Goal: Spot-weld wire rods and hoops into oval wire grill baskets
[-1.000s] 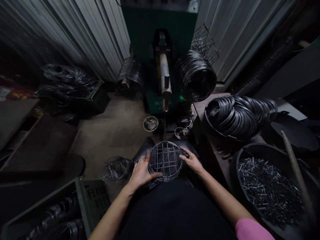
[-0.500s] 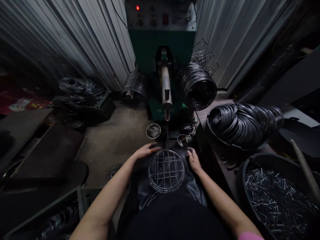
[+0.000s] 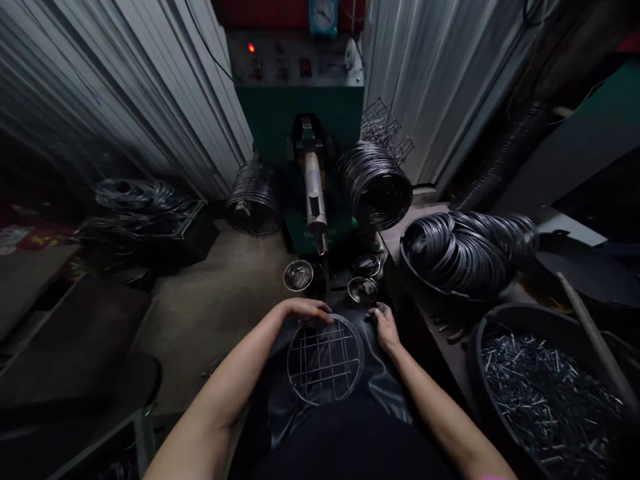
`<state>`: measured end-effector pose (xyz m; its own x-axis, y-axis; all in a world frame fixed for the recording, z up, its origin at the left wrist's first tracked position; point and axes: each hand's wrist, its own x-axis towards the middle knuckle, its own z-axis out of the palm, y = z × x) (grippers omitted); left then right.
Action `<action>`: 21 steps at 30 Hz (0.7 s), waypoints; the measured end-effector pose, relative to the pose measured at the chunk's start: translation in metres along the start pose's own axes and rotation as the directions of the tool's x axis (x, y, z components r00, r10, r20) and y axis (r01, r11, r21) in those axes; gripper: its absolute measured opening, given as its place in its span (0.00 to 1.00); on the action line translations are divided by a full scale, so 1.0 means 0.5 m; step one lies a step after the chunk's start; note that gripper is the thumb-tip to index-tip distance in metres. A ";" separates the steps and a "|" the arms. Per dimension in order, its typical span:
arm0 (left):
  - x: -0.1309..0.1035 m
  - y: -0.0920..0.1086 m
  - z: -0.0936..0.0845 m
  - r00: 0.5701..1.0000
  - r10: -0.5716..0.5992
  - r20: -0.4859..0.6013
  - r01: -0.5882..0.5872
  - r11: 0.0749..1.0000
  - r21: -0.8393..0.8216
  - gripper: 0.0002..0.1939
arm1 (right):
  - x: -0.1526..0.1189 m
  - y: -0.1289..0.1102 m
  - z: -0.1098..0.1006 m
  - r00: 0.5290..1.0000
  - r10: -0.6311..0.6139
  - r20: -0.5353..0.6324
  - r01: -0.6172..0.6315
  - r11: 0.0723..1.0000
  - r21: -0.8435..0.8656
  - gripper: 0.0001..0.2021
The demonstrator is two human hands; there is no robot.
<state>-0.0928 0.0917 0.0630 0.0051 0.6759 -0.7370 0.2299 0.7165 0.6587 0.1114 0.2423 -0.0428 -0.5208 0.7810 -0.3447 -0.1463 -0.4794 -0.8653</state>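
Observation:
A round wire grid (image 3: 326,360), a ring with crossed wires, lies on the dark shiny apron (image 3: 383,390) over the lap. My left hand (image 3: 309,309) is at its upper left rim, fingers reaching over the edge and closed around the rim. To the right of the grid, my right hand (image 3: 384,323) has its fingers curled together near a small bowl; anything between them is too small to make out. Ahead of both hands stands a green machine (image 3: 320,100) with a metal electrode arm (image 3: 314,190) pointing down.
Small metal bowls (image 3: 299,275) sit below the electrode. Wire ring bundles (image 3: 375,183) hang on both sides of the machine. At right are a basin of rings (image 3: 460,253) and a tub of short wire pieces (image 3: 545,393). A crate (image 3: 193,230) stands left.
The view has shifted, bringing a blue clock into sight. My left hand has moved right onto the grid's rim. The grid now sits turned a little. My right hand stays beside it.

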 end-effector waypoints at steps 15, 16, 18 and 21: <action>-0.283 0.031 0.139 0.468 0.529 -0.708 -0.308 0.848 0.431 0.35 | -0.053 -0.123 -0.008 0.964 0.212 0.162 -0.260 0.879 0.399 0.07; -0.285 0.030 0.145 0.388 0.568 -0.725 -0.293 0.823 0.488 0.34 | -0.057 -0.132 -0.008 0.961 0.224 0.164 -0.273 0.870 0.410 0.06; -0.275 0.023 0.152 0.265 0.628 -0.732 -0.266 0.777 0.570 0.33 | -0.063 -0.148 -0.010 0.956 0.240 0.166 -0.289 0.858 0.424 0.05; -0.245 0.008 0.152 0.182 0.659 -0.730 -0.234 0.750 0.618 0.33 | -0.068 -0.163 -0.012 0.958 0.225 0.177 -0.281 0.858 0.430 0.04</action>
<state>-0.0185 -0.0011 0.1444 -0.5584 0.7208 0.4106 0.7731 0.2726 0.5728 0.1459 0.2573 0.0372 -0.6806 0.5698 -0.4606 -0.3408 -0.8026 -0.4895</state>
